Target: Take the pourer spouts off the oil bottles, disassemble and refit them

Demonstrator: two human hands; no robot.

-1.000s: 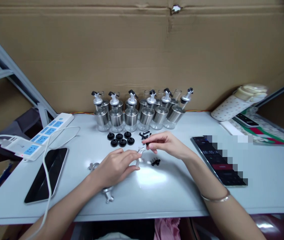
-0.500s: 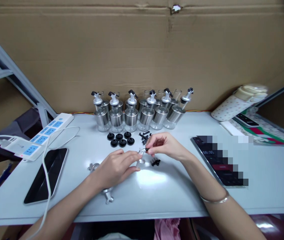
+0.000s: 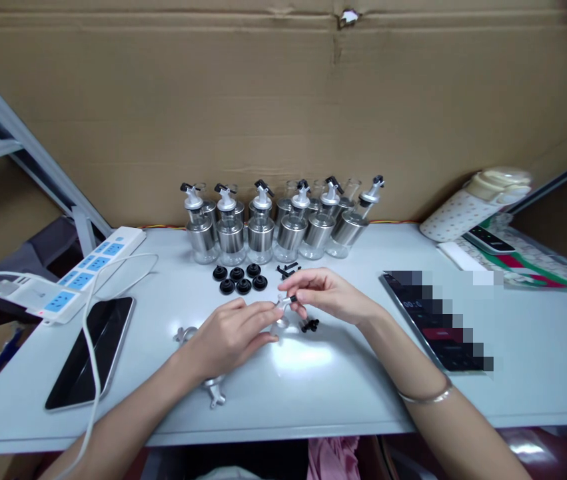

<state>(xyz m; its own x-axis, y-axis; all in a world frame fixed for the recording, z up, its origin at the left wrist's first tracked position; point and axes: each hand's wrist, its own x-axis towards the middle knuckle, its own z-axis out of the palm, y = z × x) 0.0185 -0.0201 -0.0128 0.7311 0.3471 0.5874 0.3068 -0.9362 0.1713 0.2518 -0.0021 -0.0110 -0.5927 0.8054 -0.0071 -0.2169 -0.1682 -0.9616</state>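
Left hand (image 3: pixel 233 333) and right hand (image 3: pixel 330 293) pinch a silver spout (image 3: pixel 282 308); no legible writing.

Head view; looks forward-down over table (image 3: pixel 313 393); hands close.

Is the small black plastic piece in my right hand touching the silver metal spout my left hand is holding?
Touching. The head view shows the small black plastic piece meeting the silver metal spout tip, no gap between.

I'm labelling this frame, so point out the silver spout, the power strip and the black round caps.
silver spout (image 3: pixel 279 313), head view, its body between both hands
power strip (image 3: pixel 80 279), head view, a blue socket
black round caps (image 3: pixel 240 279), head view, cluster's middle
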